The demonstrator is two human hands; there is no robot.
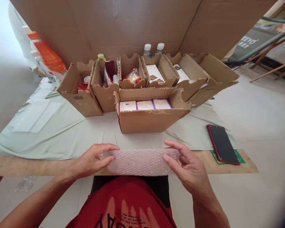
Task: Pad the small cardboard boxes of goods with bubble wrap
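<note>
A bundle wrapped in bubble wrap (140, 161) lies across the near edge of the table. My left hand (92, 160) pinches its left end between thumb and fingers. My right hand (188, 166) grips its right end, fingers curled over the top. What is inside the wrap is hidden. Just beyond stands an open cardboard box (152, 118) holding three white packets with purple edges (144, 104).
A row of open cardboard boxes (104, 85) with snacks and cards stands behind, before a tall cardboard wall. Two clear bottles (153, 49) and an orange bottle (47, 55) are at the back. A red-cased phone (222, 144) lies right. A pale green cloth (49, 133) covers the table.
</note>
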